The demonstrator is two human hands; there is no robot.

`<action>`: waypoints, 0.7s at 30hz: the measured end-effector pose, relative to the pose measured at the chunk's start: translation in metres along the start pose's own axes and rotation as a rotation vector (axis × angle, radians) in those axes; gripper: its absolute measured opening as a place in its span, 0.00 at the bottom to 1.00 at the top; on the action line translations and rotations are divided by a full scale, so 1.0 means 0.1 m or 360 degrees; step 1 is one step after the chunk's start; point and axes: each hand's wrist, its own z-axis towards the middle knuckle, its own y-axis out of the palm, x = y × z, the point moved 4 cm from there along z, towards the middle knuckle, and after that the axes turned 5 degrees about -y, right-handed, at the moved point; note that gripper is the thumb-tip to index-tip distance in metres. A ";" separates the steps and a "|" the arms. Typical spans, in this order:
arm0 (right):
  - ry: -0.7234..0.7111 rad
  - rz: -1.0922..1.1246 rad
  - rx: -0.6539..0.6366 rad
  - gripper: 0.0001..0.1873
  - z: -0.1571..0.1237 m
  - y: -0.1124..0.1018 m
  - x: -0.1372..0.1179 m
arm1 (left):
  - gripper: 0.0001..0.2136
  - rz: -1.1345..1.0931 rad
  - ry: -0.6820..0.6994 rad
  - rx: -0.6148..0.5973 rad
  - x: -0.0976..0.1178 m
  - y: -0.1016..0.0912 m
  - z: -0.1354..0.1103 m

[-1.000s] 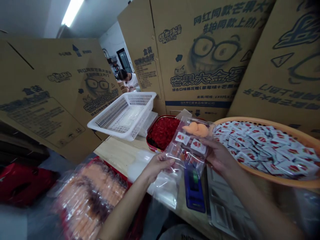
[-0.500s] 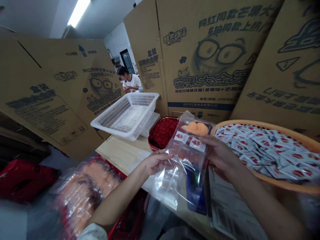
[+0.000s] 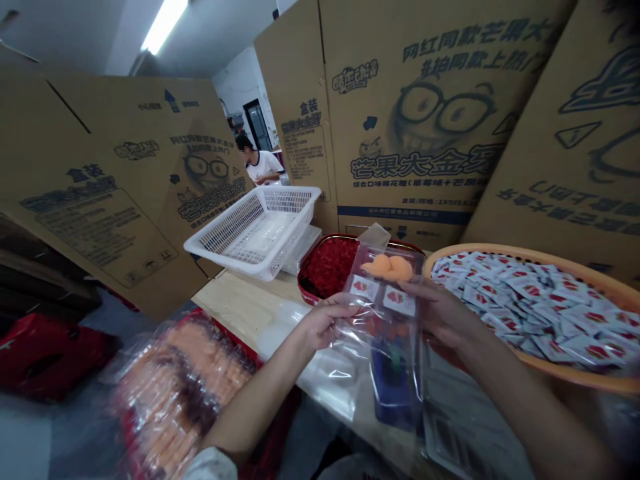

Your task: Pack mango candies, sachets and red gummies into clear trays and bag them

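Clear plastic bag (image 3: 373, 340) is hanging in the air above the tabletop (image 3: 240, 307), gripped between the person's two hands. The left hand (image 3: 327, 322) is closed on its left side, pinching the loose plastic, while the right hand (image 3: 440, 313) is curling its fingers around the right edge. Inside the bag, a clear compartmented tray (image 3: 385, 287) is holding two orange sweets (image 3: 387, 267) and two white-and-red sachets (image 3: 364, 288), with more orange pieces showing below them. A white sleeve (image 3: 207, 463) is showing at the bottom edge, and a blurred bundle of wrapped orange-and-red packs (image 3: 180, 387) is lying just left of the left forearm. Under the bag, a blue object (image 3: 395, 393) is lying on the tabletop beside a stack of clear plastic trays (image 3: 465, 413). Farther on, an orange basket (image 3: 525, 253) is holding a heap of white-and-red sachets (image 3: 530, 300), and a red tray of red pieces (image 3: 327, 267) is sitting just behind the bag. A white plastic basket (image 3: 255, 230) is resting at a tilt beyond the tabletop's left part. Large printed cardboard sheets (image 3: 415, 113) are standing behind everything, and a co-worker in a white shirt (image 3: 260, 167) is working in the distance.
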 end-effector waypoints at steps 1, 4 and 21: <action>0.0021 -0.0008 0.0039 0.12 0.04 -0.02 -0.02 | 0.16 -0.0006 0.0006 0.0006 -0.03 0.00 0.00; -0.0126 -0.0010 0.0312 0.22 0.19 -0.13 -0.14 | 0.16 -0.0025 -0.0014 0.0020 -0.10 -0.01 -0.02; -0.0001 -0.0813 -0.0191 0.09 0.03 0.02 0.01 | 0.10 -0.0156 -0.0020 0.0086 0.00 0.17 -0.03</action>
